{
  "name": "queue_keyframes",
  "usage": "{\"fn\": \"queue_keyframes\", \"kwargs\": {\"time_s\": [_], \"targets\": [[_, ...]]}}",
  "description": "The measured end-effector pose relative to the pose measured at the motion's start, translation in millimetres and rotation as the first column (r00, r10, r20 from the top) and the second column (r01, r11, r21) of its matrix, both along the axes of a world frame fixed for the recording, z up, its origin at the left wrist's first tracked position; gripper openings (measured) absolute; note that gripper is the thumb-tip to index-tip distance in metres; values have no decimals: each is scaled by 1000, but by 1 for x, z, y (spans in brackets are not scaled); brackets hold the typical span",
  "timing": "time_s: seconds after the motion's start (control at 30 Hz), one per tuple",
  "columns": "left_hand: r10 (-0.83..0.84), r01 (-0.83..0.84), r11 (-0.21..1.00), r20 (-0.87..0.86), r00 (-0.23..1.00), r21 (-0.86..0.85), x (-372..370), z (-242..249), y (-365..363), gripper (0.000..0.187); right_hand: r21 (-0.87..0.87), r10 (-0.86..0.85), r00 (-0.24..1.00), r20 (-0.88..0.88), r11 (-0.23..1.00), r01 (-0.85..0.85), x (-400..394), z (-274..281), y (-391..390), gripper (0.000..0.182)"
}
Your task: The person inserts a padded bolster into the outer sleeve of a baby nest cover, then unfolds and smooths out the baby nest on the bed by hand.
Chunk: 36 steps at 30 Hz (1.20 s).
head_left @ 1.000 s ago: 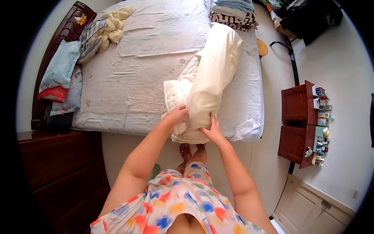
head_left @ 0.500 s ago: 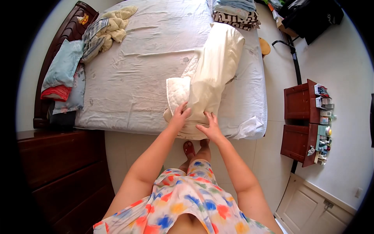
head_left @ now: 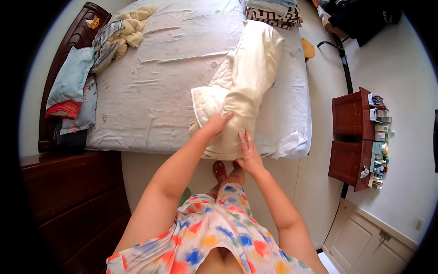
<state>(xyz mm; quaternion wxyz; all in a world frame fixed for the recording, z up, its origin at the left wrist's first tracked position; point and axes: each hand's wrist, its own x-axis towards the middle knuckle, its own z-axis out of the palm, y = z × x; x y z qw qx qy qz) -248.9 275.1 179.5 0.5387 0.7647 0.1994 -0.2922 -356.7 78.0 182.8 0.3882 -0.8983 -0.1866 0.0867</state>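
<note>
A long cream quilt (head_left: pixel 258 64), folded into a thick strip, lies across the bed with its near end at the mattress edge. On its left side a quilted white flap (head_left: pixel 207 101) shows. My left hand (head_left: pixel 218 124) is at the border between flap and smooth cream cover, its fingers closed on the fabric; the fingertips are partly hard to make out. Lower and to the right, my right hand (head_left: pixel 250 154) rests on the near end with its fingers stretched out and spread.
The bed (head_left: pixel 150 100) has a wrinkled pale sheet. Pillows (head_left: pixel 70 75) and a bunched beige blanket (head_left: pixel 132 29) lie by the headboard. Folded bedding (head_left: pixel 273 13) is stacked at the far side. A dark dresser (head_left: pixel 73 192) stands left, red-brown cabinets (head_left: pixel 349 160) right. A white cloth (head_left: pixel 291 145) lies at the bed corner.
My left hand has moved up and right along the quilt, and its fingers have closed on the fabric. My right hand has shifted slightly down. More of the white flap shows.
</note>
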Motion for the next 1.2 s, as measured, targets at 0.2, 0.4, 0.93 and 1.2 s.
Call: {"fn": "queue_keyframes", "kwargs": {"time_s": [0.2, 0.4, 0.93, 1.2], "targets": [[183, -168, 977, 109, 977, -133, 9, -10, 8, 65, -81, -112, 961, 252, 987, 136, 17, -17, 13, 87], [-48, 60, 998, 412, 910, -16, -26, 11, 6, 90, -48, -174, 839, 516, 972, 231, 77, -31, 16, 35], [-329, 185, 918, 413, 849, 350, -16, 10, -10, 28, -12, 33, 917, 399, 999, -31, 115, 4, 11, 37], [-16, -17, 994, 292, 956, 108, -18, -27, -13, 35, -28, 45, 984, 173, 999, -41, 121, -11, 6, 33]]}}
